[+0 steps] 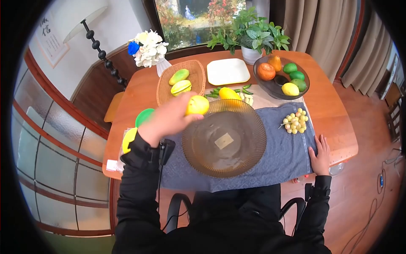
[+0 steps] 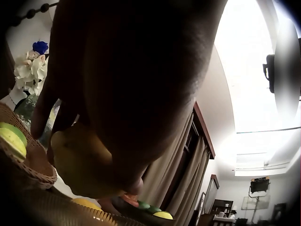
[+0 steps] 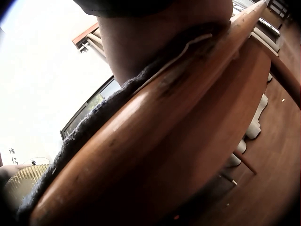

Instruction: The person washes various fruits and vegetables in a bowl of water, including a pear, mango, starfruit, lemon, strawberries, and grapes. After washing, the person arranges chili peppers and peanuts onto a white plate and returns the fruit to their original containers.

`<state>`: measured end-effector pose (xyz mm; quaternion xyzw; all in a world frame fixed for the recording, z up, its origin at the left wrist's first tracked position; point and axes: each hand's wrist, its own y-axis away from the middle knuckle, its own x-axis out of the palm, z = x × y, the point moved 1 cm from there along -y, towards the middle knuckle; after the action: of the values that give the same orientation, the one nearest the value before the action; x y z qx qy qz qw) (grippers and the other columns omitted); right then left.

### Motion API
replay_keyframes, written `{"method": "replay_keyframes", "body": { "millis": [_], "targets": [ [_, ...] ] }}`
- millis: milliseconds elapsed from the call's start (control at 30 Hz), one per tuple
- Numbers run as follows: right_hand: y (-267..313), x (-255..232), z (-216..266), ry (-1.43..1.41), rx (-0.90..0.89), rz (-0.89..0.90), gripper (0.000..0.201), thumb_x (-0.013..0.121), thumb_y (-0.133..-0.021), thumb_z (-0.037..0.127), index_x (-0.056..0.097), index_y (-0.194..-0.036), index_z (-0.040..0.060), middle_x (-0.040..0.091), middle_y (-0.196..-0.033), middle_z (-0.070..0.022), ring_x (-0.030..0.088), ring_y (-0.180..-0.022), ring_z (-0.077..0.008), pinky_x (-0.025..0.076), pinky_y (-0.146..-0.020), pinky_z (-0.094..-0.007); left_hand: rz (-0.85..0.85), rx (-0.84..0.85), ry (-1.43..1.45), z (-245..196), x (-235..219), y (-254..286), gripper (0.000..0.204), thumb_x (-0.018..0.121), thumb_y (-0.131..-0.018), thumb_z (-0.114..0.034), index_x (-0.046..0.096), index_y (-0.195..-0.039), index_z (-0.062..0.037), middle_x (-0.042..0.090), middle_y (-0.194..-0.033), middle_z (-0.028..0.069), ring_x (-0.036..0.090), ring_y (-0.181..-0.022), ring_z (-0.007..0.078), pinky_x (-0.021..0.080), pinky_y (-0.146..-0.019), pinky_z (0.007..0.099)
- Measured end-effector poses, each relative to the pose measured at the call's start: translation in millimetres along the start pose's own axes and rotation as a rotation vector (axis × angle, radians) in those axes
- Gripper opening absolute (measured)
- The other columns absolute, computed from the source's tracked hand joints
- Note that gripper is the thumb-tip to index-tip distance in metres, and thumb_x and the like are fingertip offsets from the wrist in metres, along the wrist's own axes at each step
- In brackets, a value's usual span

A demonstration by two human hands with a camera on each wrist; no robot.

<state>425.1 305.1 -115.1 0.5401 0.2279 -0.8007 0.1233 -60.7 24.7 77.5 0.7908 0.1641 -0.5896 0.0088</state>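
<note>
My left hand point(image 1: 171, 116) grips a lemon point(image 1: 198, 105), held up over the left rear rim of a ribbed amber glass bowl point(image 1: 190, 146). From close by, the left wrist view shows the fingers and thumb around the lemon point(image 2: 80, 162), both dark in shadow. A small pale rectangle point(image 1: 224, 141) shows at the bowl's bottom. On a blue-grey towel point(image 1: 279, 148) stands the bowl, with a bunch of grapes point(image 1: 295, 121) to its right. At the table's front right my right hand point(image 1: 320, 156) rests with fingers extended, partly on the towel's edge, holding nothing.
Behind the bowl lie green chilies point(image 1: 246, 89) and a yellow fruit point(image 1: 228, 93). A wicker basket point(image 1: 161, 91) with fruit, a white tray point(image 1: 228, 72) and a dark fruit bowl point(image 1: 264, 91) stand farther back. A green round object point(image 1: 144, 117) sits left, partly behind my wrist.
</note>
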Motion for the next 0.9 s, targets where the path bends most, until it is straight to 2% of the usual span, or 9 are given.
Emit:
{"method": "replay_keyframes", "body": {
  "millis": [133,200,400,433,500,633,700,833,900],
  "targets": [
    [-0.2,1.6,-1.5,-0.005,-0.007,-0.015,0.063,0.070,-0.104,0.033,0.057,-0.161,0.0096,0.044,-0.174,-0.0198,0.035,-0.164,-0.0392,0.027,-0.134,-0.0517,-0.001,-0.133,-0.047,48.5,-3.9,-41.1,0.071,0.087,-0.095,-0.039,0.057,-0.152,-0.0091,0.072,-0.133,0.0235,0.070,-0.126,0.0422,0.056,-0.104,0.0482],
    [-0.6,2.4,-3.1,0.020,-0.008,-0.007,0.064,0.070,-0.104,0.034,0.057,-0.161,0.0094,0.044,-0.174,-0.0196,0.035,-0.164,-0.0389,0.027,-0.134,-0.0518,-0.050,-0.175,-0.136,75.6,7.6,-59.8,0.075,0.086,-0.094,-0.046,0.059,-0.151,-0.0051,0.069,-0.139,0.0256,0.068,-0.130,0.0423,0.055,-0.108,0.0499],
    [-0.5,2.9,-2.7,0.010,0.011,-0.001,0.064,0.071,-0.104,0.035,0.058,-0.160,0.0087,0.044,-0.174,-0.0194,0.035,-0.165,-0.0383,0.026,-0.134,-0.0525,-0.011,-0.269,-0.088,134.0,54.9,-86.3,0.077,0.086,-0.093,-0.043,0.058,-0.153,-0.0042,0.067,-0.144,0.0275,0.066,-0.132,0.0437,0.053,-0.111,0.0510],
    [0.3,2.2,-1.8,0.011,0.011,0.003,0.064,0.071,-0.104,0.035,0.058,-0.160,0.0087,0.044,-0.174,-0.0194,0.035,-0.165,-0.0383,0.026,-0.134,-0.0525,-0.008,-0.271,-0.087,137.3,60.0,-84.0,0.077,0.086,-0.093,-0.043,0.058,-0.153,-0.0042,0.067,-0.144,0.0275,0.066,-0.132,0.0437,0.053,-0.111,0.0510],
    [0.2,0.5,-0.2,0.001,0.011,0.001,0.063,0.071,-0.104,0.034,0.058,-0.160,0.0084,0.044,-0.174,-0.0201,0.035,-0.164,-0.0393,0.026,-0.134,-0.0529,-0.188,-0.257,-0.066,145.6,67.2,-72.5,0.070,0.084,-0.095,-0.036,0.058,-0.149,-0.0009,0.063,-0.146,0.0286,0.062,-0.135,0.0460,0.051,-0.114,0.0518],
    [0.7,5.4,-4.0,-0.007,-0.018,-0.018,0.063,0.071,-0.104,0.032,0.058,-0.160,0.0081,0.044,-0.174,-0.0210,0.035,-0.164,-0.0408,0.026,-0.134,-0.0534,-0.263,-0.240,-0.065,146.9,53.0,-25.7,0.059,0.079,-0.097,-0.027,0.058,-0.145,0.0018,0.061,-0.145,0.0293,0.058,-0.138,0.0479,0.048,-0.117,0.0515],
    [0.5,5.3,-4.3,-0.010,-0.030,-0.036,0.062,0.071,-0.104,0.031,0.058,-0.160,0.0078,0.045,-0.173,-0.0215,0.035,-0.163,-0.0420,0.027,-0.133,-0.0536,-0.324,-0.599,0.132,146.1,59.6,8.0,0.051,0.074,-0.099,-0.021,0.058,-0.142,0.0020,0.063,-0.138,0.0290,0.056,-0.138,0.0497,0.047,-0.118,0.0527],
    [1.2,4.0,-2.4,0.009,-0.029,-0.040,0.060,0.071,-0.105,0.026,0.057,-0.161,0.0088,0.045,-0.174,-0.0206,0.036,-0.163,-0.0405,0.029,-0.133,-0.0510,-0.095,-0.589,-0.078,143.2,86.4,48.9,0.055,0.074,-0.099,-0.021,0.056,-0.146,0.0009,0.058,-0.149,0.0290,0.052,-0.144,0.0491,0.044,-0.121,0.0534],
    [1.9,3.2,-1.9,0.016,-0.033,-0.038,0.060,0.070,-0.105,0.027,0.057,-0.161,0.0085,0.045,-0.174,-0.0207,0.036,-0.163,-0.0409,0.029,-0.133,-0.0510,-0.094,-0.384,-0.189,144.3,101.3,55.0,0.059,0.076,-0.098,-0.023,0.054,-0.147,-0.0002,0.050,-0.162,0.0279,0.049,-0.148,0.0484,0.042,-0.123,0.0552]
  ]
}}
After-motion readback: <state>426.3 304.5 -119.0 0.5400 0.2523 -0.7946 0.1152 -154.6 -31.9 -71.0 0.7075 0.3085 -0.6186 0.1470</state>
